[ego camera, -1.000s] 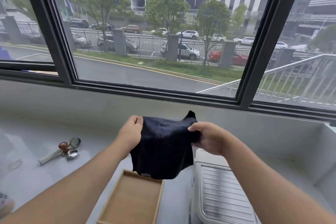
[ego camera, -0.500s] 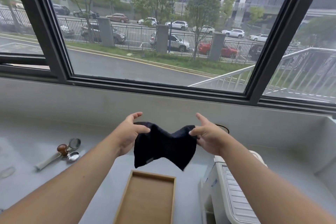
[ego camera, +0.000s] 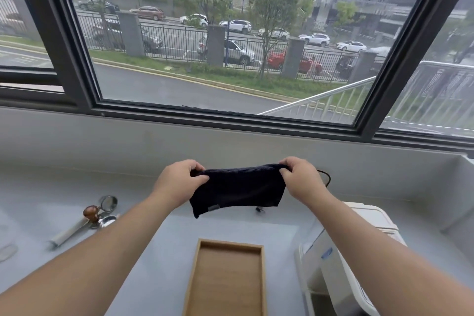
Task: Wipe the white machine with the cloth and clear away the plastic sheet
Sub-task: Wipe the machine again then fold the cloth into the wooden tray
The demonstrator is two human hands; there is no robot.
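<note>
Above the pale grey counter [ego camera: 159, 246], in front of the window, you hold the dark cloth [ego camera: 237, 188] stretched between both hands, clear of the surface. Your left hand [ego camera: 177, 183] pinches the cloth's upper left corner, fingers curled tight over the fabric with the thumb pressing from the near side. Your right hand [ego camera: 301, 178] grips the upper right corner the same way, fingers closed on the edge. The cloth hangs folded from that top edge as a wide band, with a small grey tag showing near its lower left corner.

The white machine [ego camera: 336, 259] sits on the counter at the lower right, beneath your right forearm, which hides part of its top; a small blue mark shows on its near side. You are not touching it, and the cloth is well above and to the left of it. A black cable [ego camera: 327, 178] loops just behind your right hand.

Directly below the cloth, on the counter, lies an empty wooden tray [ego camera: 227, 279], lengthwise toward you. Off to the left, well apart from your hands, rest a wooden-knobbed tamper [ego camera: 91, 213], a round metal ring [ego camera: 109, 202] just behind it, and a white handle [ego camera: 68, 235] lying on its side. I cannot tell where the plastic sheet is
</note>
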